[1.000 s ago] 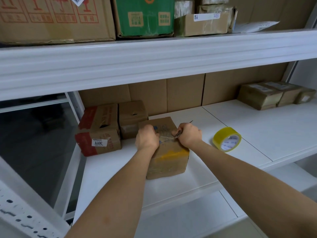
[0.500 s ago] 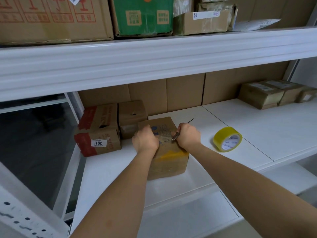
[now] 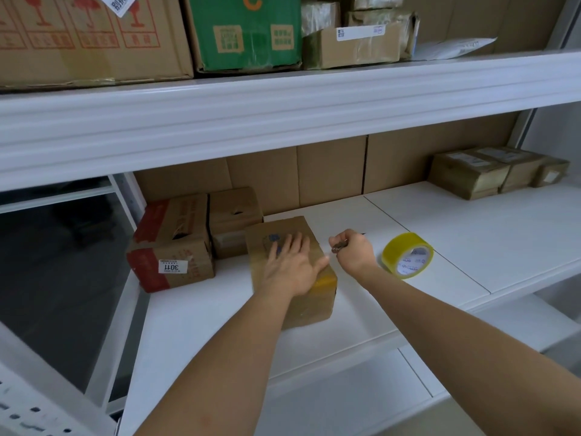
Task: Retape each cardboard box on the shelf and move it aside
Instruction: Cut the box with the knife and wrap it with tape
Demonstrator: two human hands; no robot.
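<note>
A small brown cardboard box [image 3: 309, 305] with a yellow patch stands near the front of the white shelf [image 3: 471, 234]. My left hand [image 3: 290, 269] lies flat on its top, fingers straight. Just right of the box, my right hand [image 3: 353, 251] is curled round a thin metal tool [image 3: 338, 247], whose dark tip pokes out behind the fist. A roll of yellow tape [image 3: 407, 255] lies on the shelf to the right of that hand.
A red-and-brown box [image 3: 171, 247] labelled 3011 and a plain brown box [image 3: 234, 221] stand left of and behind the small box. Three taped boxes [image 3: 493, 171] sit at the far right. The upper shelf [image 3: 283, 102] overhangs, loaded with large boxes.
My left hand has gone from a fist to lying flat on the box top. My right hand has drawn away to the right of the box with the tool.
</note>
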